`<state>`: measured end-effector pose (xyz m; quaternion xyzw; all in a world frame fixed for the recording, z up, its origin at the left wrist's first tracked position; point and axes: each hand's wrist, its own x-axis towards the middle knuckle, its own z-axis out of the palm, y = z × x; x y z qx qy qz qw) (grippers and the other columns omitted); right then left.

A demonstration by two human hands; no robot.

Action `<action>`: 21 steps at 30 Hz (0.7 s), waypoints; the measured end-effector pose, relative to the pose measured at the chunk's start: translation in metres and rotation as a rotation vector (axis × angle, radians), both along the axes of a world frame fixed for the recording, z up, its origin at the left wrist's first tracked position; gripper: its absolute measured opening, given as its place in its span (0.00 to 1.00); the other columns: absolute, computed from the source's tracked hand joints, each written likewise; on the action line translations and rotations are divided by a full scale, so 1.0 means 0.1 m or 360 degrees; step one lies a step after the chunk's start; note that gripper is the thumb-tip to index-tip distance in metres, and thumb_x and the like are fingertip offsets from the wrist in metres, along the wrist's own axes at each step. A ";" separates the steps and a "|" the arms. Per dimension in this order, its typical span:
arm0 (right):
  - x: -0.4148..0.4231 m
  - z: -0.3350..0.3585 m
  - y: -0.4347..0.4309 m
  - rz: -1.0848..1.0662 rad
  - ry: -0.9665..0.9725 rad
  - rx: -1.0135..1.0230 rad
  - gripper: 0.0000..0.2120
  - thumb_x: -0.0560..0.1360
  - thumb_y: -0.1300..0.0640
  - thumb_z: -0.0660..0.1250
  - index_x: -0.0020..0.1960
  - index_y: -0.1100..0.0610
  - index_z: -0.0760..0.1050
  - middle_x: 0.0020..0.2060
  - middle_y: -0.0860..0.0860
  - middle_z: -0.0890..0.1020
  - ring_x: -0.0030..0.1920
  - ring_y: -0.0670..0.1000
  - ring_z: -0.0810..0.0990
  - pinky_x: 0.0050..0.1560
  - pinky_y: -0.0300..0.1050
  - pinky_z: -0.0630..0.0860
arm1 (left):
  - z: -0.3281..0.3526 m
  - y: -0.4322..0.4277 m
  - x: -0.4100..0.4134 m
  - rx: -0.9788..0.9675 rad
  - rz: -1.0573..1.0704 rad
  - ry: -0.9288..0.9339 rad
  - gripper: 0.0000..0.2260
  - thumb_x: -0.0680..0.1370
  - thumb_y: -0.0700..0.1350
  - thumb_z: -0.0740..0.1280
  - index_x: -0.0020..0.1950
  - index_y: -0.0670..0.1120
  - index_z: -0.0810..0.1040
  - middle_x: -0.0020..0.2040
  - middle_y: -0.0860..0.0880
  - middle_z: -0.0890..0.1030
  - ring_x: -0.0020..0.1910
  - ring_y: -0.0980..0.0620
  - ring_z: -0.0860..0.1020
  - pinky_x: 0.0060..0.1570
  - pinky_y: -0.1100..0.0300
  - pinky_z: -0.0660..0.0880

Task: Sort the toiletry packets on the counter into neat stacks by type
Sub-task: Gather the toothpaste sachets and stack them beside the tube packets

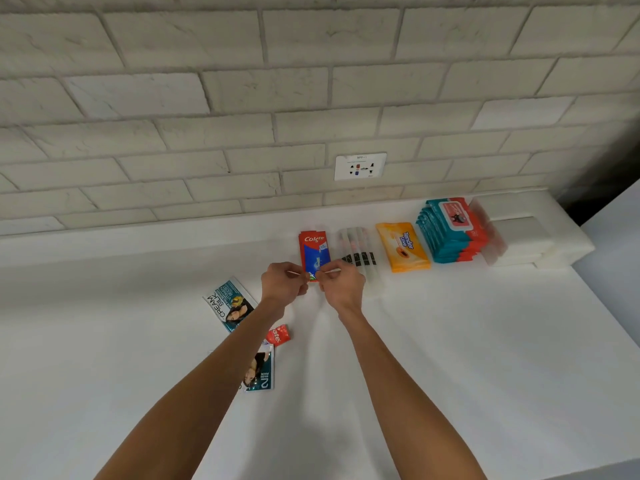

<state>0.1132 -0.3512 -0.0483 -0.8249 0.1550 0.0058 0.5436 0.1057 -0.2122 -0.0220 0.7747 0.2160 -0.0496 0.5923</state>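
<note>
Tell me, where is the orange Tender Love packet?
In the head view, the orange Tender Love packet lies at the back right of the counter, between the clear packs and the teal wipes stack.

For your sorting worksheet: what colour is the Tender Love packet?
Tender Love packet: orange-yellow; shows best in head view.

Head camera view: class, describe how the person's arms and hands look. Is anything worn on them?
The left forearm and right forearm are bare along their whole visible length: no sleeves or cuffs. The left hand and right hand wear no gloves, and no watch or bracelet shows at either wrist. The fingers are too small to rule out rings.
</note>
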 end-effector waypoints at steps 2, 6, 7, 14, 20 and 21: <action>0.10 -0.02 0.03 0.0005 0.0002 -0.0056 0.07 0.73 0.57 0.78 0.50 0.55 0.82 0.47 0.52 0.87 0.47 0.50 0.87 0.47 0.50 0.86 | -0.05 0.01 0.11 0.0025 0.0012 0.0035 0.05 0.74 0.40 0.77 0.48 0.42 0.84 0.35 0.44 0.85 0.32 0.49 0.84 0.40 0.54 0.85; 0.24 -0.05 0.08 0.0050 0.0033 -0.0190 0.08 0.74 0.60 0.76 0.53 0.57 0.84 0.50 0.52 0.87 0.49 0.51 0.86 0.49 0.44 0.83 | -0.14 0.01 0.28 0.0145 -0.0014 0.0063 0.03 0.76 0.39 0.75 0.48 0.41 0.85 0.36 0.44 0.85 0.36 0.47 0.85 0.43 0.52 0.85; 0.26 -0.06 0.10 0.0057 0.0038 -0.0230 0.08 0.75 0.59 0.76 0.53 0.56 0.83 0.51 0.52 0.87 0.50 0.51 0.86 0.48 0.42 0.82 | -0.16 0.01 0.31 0.0171 -0.0022 0.0064 0.03 0.76 0.39 0.75 0.48 0.41 0.85 0.37 0.43 0.85 0.37 0.46 0.86 0.43 0.52 0.85; 0.37 -0.09 0.16 0.0048 0.0141 -0.0436 0.10 0.77 0.54 0.74 0.58 0.53 0.82 0.55 0.51 0.85 0.54 0.53 0.85 0.45 0.45 0.84 | -0.33 -0.01 0.48 0.0301 0.0010 0.0079 0.03 0.76 0.37 0.74 0.49 0.39 0.85 0.39 0.43 0.85 0.35 0.47 0.85 0.37 0.54 0.84; 0.38 -0.13 0.17 0.0026 0.0214 -0.0531 0.10 0.79 0.50 0.72 0.59 0.48 0.81 0.55 0.50 0.84 0.53 0.53 0.85 0.42 0.43 0.78 | -0.45 -0.01 0.57 0.0420 -0.0062 0.0090 0.06 0.74 0.40 0.76 0.50 0.43 0.86 0.43 0.44 0.85 0.39 0.47 0.85 0.41 0.51 0.85; 0.38 -0.14 0.17 0.0028 0.0224 -0.0553 0.10 0.79 0.50 0.72 0.59 0.48 0.81 0.55 0.50 0.84 0.53 0.53 0.84 0.42 0.44 0.79 | -0.47 -0.01 0.58 0.0431 -0.0065 0.0091 0.07 0.74 0.41 0.76 0.51 0.43 0.85 0.44 0.44 0.85 0.40 0.47 0.85 0.42 0.50 0.85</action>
